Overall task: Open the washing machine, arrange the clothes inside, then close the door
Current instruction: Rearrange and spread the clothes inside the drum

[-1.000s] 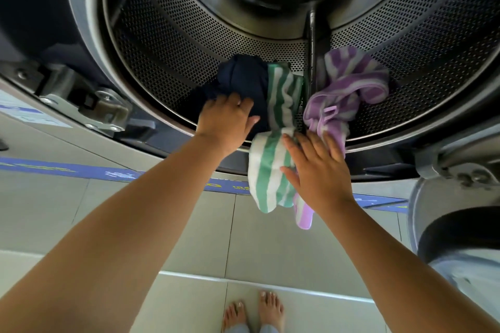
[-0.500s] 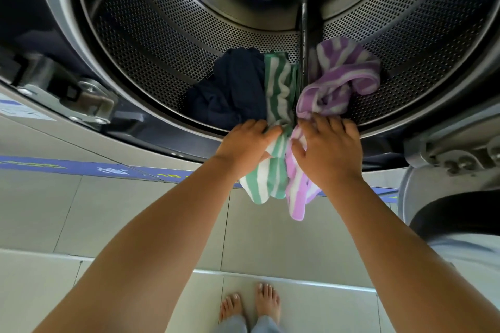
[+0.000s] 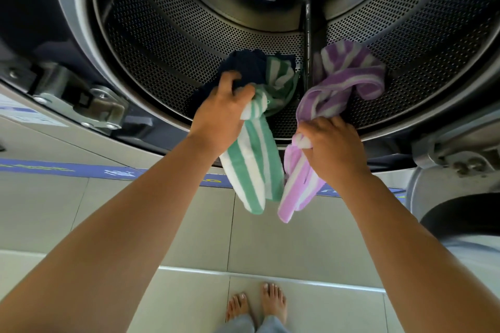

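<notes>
Left hand [image 3: 219, 116] fingers clenched around green-striped cloth [image 3: 253, 170], right hand [image 3: 331, 144] fingers around purple-striped cloth [image 3: 300, 189]

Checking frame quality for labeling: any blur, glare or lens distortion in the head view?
Head view: strong wide-angle bending of the drum rim and arms; soft glare streaks on the metal; the left hand is slightly motion-blurred, the right hand and towels fairly sharp; lighting is even.

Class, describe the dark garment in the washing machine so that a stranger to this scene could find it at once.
Start at the perforated steel drum of the open washing machine. At its bottom lie three pieces of laundry; the navy garment is leftmost, just beyond the left hand. Unlike the green-striped cloth and purple-striped cloth beside it, it is plain, dark, and lies wholly inside the drum.
</notes>
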